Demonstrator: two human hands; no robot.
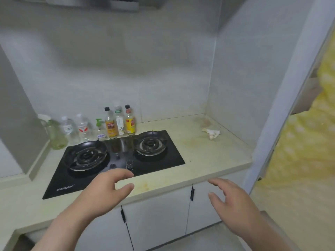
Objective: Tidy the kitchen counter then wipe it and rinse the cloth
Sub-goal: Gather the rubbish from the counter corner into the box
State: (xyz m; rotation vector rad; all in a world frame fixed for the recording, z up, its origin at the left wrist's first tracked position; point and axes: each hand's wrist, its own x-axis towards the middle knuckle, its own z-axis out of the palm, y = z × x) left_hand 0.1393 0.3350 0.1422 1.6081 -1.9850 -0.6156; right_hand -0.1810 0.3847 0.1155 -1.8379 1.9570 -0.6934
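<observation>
A pale beige counter [203, 156] with yellowish stains holds a black two-burner gas hob [116, 160]. A crumpled whitish scrap [211, 132], perhaps a cloth or a peel, lies near the back right corner. Along the back wall stands a row of bottles: three sauce bottles [119, 123], two clear bottles [75, 127], a small green pump bottle [99, 128] and a green spray bottle [54, 132]. My left hand [107, 189] hovers over the hob's front edge, fingers relaxed, holding nothing. My right hand [233, 201] hangs in front of the cabinet doors, fingers spread and empty.
White cabinet doors [157, 212] with black handles sit under the counter. A wall closes the counter on the right, and a grey pillar [16, 113] juts in at the left. A range hood [94, 3] hangs above. Yellow patterned fabric [304, 160] fills the doorway at right.
</observation>
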